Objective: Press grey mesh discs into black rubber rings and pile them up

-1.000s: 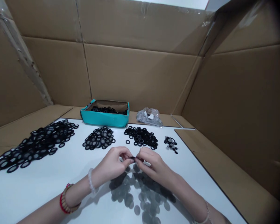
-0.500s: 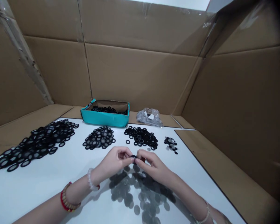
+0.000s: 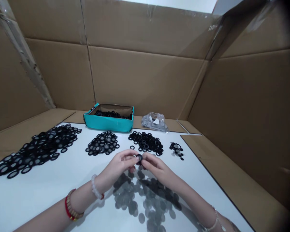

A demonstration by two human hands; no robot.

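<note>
Between my two hands, above the white table, is a small black ring (image 3: pixel 139 158). My left hand (image 3: pixel 124 162) pinches its left side with thumb and fingers. On the other side, my right hand (image 3: pixel 156 164) grips its right edge, fingers closed. Whether a disc sits inside the ring is hard to make out. Below my hands lie many thin grey translucent discs (image 3: pixel 130 201), spread loosely on the table. Just beyond is a heap of black rings (image 3: pixel 147 143), with one loose black ring (image 3: pixel 132 147) beside it.
A pile of black rings with grey centres (image 3: pixel 102 143) lies mid-table, a larger pile (image 3: pixel 41 149) stretches leftward. A small cluster (image 3: pixel 177 150) sits right. Behind stand a teal box (image 3: pixel 108 123) holding black rings and a clear plastic bag (image 3: pixel 155 122). Cardboard walls (image 3: pixel 145 80) surround the table.
The black ring has been tilted up so its face shows more, and both hands have risen slightly. The piles look the same.
</note>
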